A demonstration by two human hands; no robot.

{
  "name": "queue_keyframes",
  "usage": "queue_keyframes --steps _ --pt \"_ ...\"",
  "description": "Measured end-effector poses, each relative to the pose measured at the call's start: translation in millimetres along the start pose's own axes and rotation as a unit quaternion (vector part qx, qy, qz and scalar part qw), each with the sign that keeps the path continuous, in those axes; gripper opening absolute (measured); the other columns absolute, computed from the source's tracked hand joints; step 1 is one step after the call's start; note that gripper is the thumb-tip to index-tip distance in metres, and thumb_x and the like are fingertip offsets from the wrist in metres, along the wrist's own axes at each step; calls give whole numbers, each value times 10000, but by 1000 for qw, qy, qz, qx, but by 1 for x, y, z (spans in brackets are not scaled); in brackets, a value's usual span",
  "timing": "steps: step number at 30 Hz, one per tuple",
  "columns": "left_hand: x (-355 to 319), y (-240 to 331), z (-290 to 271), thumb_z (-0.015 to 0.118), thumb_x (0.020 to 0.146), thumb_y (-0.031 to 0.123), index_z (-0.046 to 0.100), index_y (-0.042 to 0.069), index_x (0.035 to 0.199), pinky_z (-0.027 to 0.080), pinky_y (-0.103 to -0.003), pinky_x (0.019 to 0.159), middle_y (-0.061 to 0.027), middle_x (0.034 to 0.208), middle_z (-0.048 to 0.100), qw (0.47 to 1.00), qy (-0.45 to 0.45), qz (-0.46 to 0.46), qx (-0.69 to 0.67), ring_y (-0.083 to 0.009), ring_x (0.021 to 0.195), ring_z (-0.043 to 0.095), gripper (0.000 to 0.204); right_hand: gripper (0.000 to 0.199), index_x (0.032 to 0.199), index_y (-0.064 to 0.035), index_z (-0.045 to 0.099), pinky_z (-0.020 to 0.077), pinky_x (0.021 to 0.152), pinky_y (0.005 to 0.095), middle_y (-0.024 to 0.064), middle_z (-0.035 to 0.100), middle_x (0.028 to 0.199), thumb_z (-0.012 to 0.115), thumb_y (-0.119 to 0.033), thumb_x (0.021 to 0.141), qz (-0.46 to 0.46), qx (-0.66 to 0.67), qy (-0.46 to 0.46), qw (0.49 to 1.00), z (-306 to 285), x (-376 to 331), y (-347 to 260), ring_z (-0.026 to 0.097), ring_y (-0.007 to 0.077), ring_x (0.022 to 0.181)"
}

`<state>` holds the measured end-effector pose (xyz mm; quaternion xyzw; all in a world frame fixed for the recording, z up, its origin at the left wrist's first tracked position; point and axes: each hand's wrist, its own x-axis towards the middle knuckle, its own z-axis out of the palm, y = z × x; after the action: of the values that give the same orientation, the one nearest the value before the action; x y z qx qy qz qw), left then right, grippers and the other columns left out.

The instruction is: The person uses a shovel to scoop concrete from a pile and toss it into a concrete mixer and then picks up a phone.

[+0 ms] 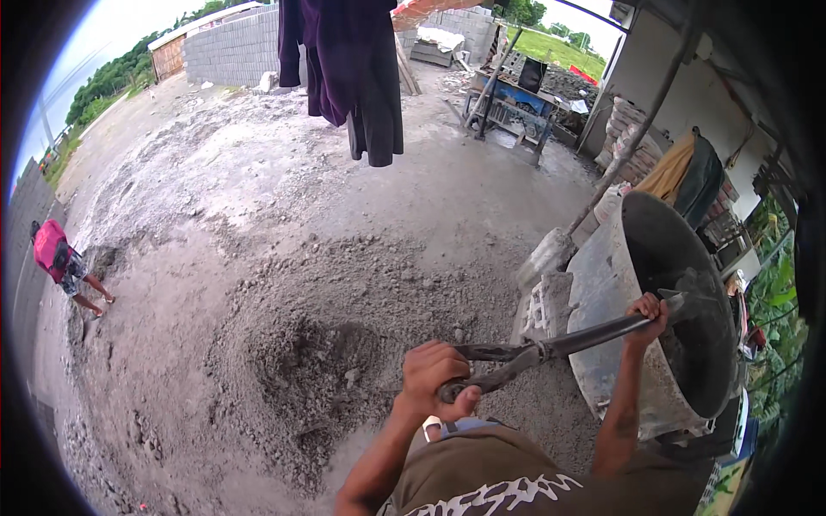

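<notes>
- The yard ground (284, 172) is wide, grey and dusty, and it carries everything else in the view.
- A big heap of grey sand mix (318, 361) lies on the ground just in front of the person, with a hollow dug in its middle, probably because material is taken from there.
- The concrete mixer drum (662, 344) stands at the person's right, tilted, with its dark mouth turned up toward the person so that a load can go in.
- A second shovel (551, 254) leans against the drum on its far side, its blade down.
- The shovel (559, 346) is held across the body; its shaft points at the drum and the blade end reaches over the rim into the mouth.
- The left hand (437, 378) closes its fingers around the grip at the back end, to push and steer.
- The right hand (647, 316) wraps its fingers around the shaft near the blade, at the rim, to carry the weight.
- Another person in a pink top (60, 258) bends far at the left.
</notes>
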<state>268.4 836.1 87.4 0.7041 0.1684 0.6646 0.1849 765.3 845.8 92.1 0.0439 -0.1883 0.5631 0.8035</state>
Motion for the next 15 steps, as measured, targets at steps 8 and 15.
queue_keyframes --steps 8,15 --pt "-311 44 -111 540 990 285 489 77 752 383 -253 412 15 588 456 736 433 -521 -16 -90 465 466 321 275 716 -150 447 440 617 358 -22 432 591 610 -216 927 304 -178 238 905 -94 -81 264 467 140 534" --pt "-596 252 -154 507 1009 365 453 99 730 362 -268 355 -28 494 438 438 576 -649 235 -128 369 440 390 297 625 -164 441 472 595 376 -13 437 545 685 -179 794 605 -308 479 556 -340 -439 516 462 167 500"
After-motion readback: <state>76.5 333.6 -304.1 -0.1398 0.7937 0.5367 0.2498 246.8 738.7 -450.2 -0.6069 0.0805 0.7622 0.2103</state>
